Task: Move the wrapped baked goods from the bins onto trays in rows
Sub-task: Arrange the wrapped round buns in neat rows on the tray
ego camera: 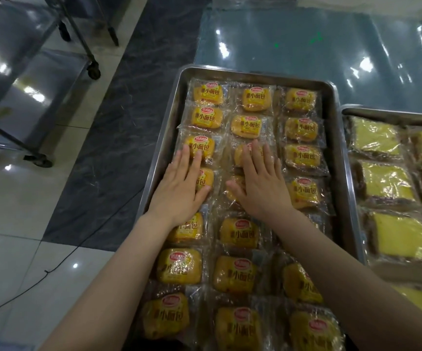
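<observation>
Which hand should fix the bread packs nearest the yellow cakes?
Right, probably. The right hand lies flat on the middle row, beside those clear-wrapped orange bread packs; the left hand rests on the far-left row.

Bright overhead light, glare on every glossy face

Ceiling lamps are throwing white hot spots across the plastic-covered surface (pixel 318 54) and the polished floor (pixel 15 211). The clear wrappers (pixel 301 127) are glinting in small streaks, washing out most on the right-hand tray (pixel 394 113). Shadows are falling soft and faint. The wide lens is bowing straight lines towards the edges — the rim of the steel tray (pixel 169 117) is curving visibly — and the bottom of the frame is smearing slightly, while the middle is reading sharp; colours are leaning a little green.
</observation>
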